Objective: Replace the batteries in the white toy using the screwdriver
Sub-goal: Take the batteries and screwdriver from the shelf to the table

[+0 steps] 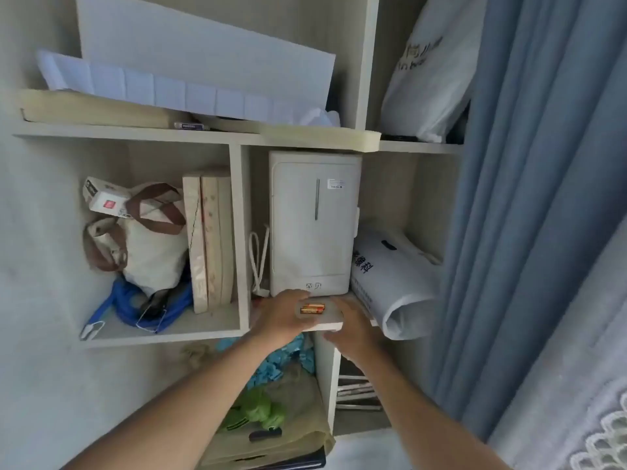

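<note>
A small clear plastic case holding orange-and-black batteries sits at the front edge of the middle shelf. My left hand grips the case's left end, fingers curled over its top. Holding its right end is my right hand, with the thumb side against the case. No white toy or screwdriver is visible in the head view.
A tall white appliance stands just behind the case. A rolled white bag lies to its right, and a white cable hangs on its left. The left cubby holds a tote bag and books. A blue curtain hangs at right.
</note>
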The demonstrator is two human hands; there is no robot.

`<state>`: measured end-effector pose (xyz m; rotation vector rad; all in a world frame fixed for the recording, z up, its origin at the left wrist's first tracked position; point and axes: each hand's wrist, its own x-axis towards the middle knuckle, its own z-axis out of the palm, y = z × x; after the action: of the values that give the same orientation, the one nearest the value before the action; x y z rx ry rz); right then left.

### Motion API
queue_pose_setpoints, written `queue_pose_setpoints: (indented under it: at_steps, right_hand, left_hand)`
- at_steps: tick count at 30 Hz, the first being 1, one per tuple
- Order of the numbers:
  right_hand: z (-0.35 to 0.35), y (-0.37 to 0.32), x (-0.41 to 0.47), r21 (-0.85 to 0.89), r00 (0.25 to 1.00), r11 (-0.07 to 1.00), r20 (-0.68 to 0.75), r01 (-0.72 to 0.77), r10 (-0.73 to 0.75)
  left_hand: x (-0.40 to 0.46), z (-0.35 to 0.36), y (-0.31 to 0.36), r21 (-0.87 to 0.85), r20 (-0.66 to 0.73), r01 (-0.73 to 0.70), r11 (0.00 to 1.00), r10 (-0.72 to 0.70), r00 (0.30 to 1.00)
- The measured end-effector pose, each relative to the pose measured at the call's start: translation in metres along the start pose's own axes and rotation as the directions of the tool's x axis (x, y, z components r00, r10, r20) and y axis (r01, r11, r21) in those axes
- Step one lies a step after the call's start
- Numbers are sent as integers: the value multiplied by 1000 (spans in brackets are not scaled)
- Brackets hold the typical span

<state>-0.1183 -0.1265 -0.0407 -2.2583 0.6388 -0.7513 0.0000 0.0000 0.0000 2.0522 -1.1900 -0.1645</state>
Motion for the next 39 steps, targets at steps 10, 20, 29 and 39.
queue_pose_setpoints:
  at_steps: [10, 20, 29, 39]
  right_hand:
    - [-7, 24, 15, -84, 999, 996, 46, -16, 20]
    - [-8, 29, 12, -91, 999, 995, 42, 37, -33]
    - [-4, 18, -2, 33, 989, 999, -144, -32, 36]
    - [54, -90, -11, 257, 998, 966, -58, -19, 35]
  left_hand:
    - [29, 33, -32, 68, 81, -135, 988, 130, 988]
    - [4, 44, -39, 171, -175, -269, 948, 298, 939]
    - [-8, 30, -49, 103, -189, -231, 968, 247, 950]
    - [-84, -66, -65, -545, -283, -1, 839, -182, 942]
